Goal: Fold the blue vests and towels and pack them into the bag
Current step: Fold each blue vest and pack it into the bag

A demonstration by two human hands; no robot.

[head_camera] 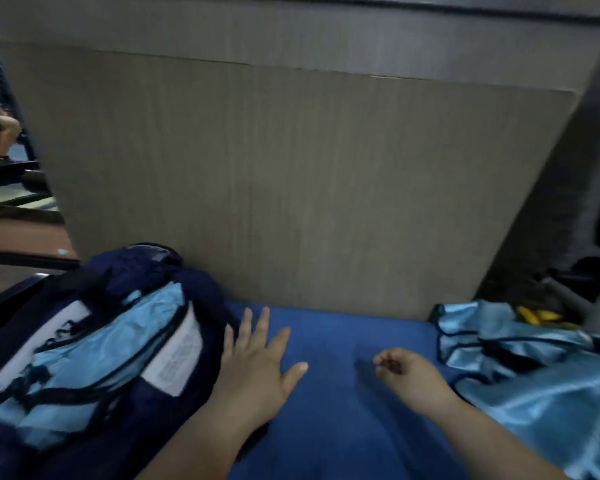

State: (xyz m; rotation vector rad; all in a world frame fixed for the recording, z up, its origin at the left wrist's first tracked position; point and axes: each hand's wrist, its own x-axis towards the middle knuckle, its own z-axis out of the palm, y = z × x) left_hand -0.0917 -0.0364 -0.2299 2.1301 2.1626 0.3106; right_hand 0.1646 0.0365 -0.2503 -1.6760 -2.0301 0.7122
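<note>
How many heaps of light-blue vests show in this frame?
2. A packed heap sits inside the dark blue bag on the left; a loose heap lies on the right, past the right hand. The number of vests in each cannot be told.

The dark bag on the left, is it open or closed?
Open. The navy bag gapes at the top, and light blue vests with white labels show inside its mouth.

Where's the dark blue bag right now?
In the head view the bag sits at the lower left, right beside the left hand, with light blue vests inside.
</note>
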